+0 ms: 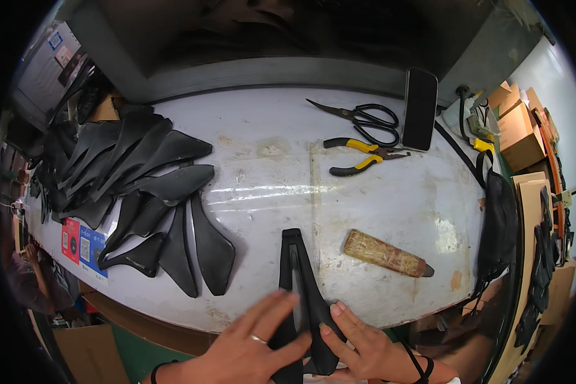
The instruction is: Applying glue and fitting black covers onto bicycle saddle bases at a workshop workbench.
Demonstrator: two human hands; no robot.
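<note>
A long, tapered black part [314,296] with a slot along its middle lies at the table's near edge, its narrow end pointing away from me. My right hand [368,345] grips the wide end from the right, fingers laid along its side. Over the left side of that part my left hand [253,342], wearing a ring, has its fingers stretched and spread; they are slightly blurred. My palms hide some of the part's near end.
Similar black pieces [150,153] are heaped on the left. A tape-wrapped tool [385,253] with a dark tip lies to the right. Farther back are yellow-and-black pliers [358,153], black-handled scissors [365,121] and a phone [420,110]. A black bag [496,224] hangs by the right edge.
</note>
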